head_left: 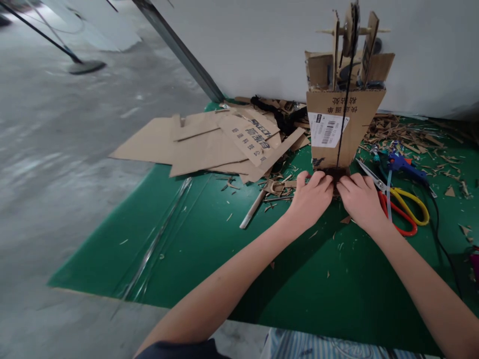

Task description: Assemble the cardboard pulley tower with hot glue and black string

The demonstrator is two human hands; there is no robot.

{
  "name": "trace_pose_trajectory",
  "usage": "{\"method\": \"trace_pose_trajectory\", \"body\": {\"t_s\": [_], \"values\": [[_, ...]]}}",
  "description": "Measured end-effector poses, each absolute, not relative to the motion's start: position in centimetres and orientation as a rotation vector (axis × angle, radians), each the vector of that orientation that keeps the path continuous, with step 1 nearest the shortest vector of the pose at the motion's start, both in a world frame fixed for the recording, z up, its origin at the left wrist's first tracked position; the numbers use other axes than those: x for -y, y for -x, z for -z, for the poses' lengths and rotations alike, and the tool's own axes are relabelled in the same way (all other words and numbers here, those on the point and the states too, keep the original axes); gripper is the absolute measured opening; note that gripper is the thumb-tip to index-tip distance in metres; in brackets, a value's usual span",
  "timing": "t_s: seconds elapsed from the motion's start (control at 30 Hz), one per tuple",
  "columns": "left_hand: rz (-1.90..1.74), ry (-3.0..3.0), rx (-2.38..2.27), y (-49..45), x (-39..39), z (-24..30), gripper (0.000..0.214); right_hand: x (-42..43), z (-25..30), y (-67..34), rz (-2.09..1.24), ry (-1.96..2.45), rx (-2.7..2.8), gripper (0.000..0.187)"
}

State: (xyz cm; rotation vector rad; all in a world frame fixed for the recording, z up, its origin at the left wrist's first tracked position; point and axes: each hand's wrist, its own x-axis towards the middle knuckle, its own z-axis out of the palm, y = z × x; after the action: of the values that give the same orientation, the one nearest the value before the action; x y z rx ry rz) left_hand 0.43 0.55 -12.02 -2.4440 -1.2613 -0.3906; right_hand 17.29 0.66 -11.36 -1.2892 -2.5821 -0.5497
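Note:
A tall cardboard tower (342, 107) stands upright on the green mat (209, 249), with a barcode label on its front and a black cord running down from a spool at its top. My left hand (312, 199) and my right hand (359, 199) sit side by side at its foot. Both have their fingers curled forward and pressed against the tower's base. Their fingertips are hidden by the knuckles, and I cannot see anything else held in them.
Flat cardboard sheets (209, 142) lie at the mat's back left. Scissors with red and yellow handles (402, 207) and a blue glue gun (406, 167) lie right of my right hand. Cardboard scraps litter the back right. A wooden stick (252, 209) lies left of my left hand.

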Motion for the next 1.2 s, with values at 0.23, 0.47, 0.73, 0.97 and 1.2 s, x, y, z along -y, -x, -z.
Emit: {"method": "trace_pose_trajectory", "body": {"t_s": [0.23,0.47,0.73,0.97,1.2], "values": [[0.314,2.484,1.179,0.0,-0.6,11.1,0.022,-0.4,10.8,-17.4,0.559,1.274,2.573,0.018],[0.476,2.495,1.263,-0.1,-1.0,11.5,0.013,-0.4,11.0,-17.2,0.608,1.289,2.51,0.013],[0.547,2.539,1.37,-0.5,-0.9,11.3,0.01,-0.6,10.9,-16.7,0.631,1.284,2.508,0.018],[0.461,2.508,1.287,-0.5,-0.8,11.7,0.016,-0.6,11.7,-16.7,0.631,1.287,2.491,0.017],[0.335,2.447,1.224,-0.4,-0.5,12.2,0.024,-0.4,11.7,-16.8,0.661,1.277,2.539,0.02]]}}
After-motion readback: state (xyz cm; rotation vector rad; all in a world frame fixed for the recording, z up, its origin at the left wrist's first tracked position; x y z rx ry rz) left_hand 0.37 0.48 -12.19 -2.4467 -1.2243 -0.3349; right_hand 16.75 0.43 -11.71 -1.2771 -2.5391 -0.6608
